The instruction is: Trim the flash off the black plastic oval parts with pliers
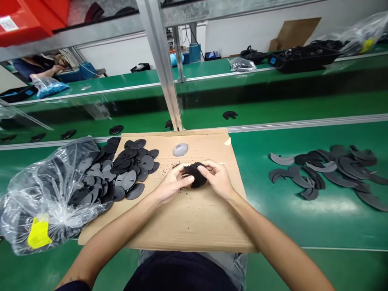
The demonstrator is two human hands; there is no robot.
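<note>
From the head view, I see 2 bare hands at work over a flat sheet of cardboard [212, 230]. The left hand [172, 184] pinches 1 side of a black piece [198, 176], with its thumb on top. The right hand [218, 178] pinches the other side, and its thumb presses on the top too. The black piece is up between the hands, near the middle of the cardboard. I can't tell its full shape, because the fingers hide some of it.

Little black crumbs [167, 171] lie by the left hand, so I think the work on this piece is partway done. It isn't set down yet. Just past the hands, 1 grey oval [180, 149] lies alone on the cardboard.

On the left, a big heap of dark ovals [147, 163] spreads over the cardboard and up against a see-through bag [22, 194]. These look finished to me, but that's a guess. On the right, a loose heap of curved pieces [345, 165] lies on the green table [273, 232], well apart from the hands. I can't tell if those are done or waiting. Either way, this 1 piece isn't finished, I'd say.
</note>
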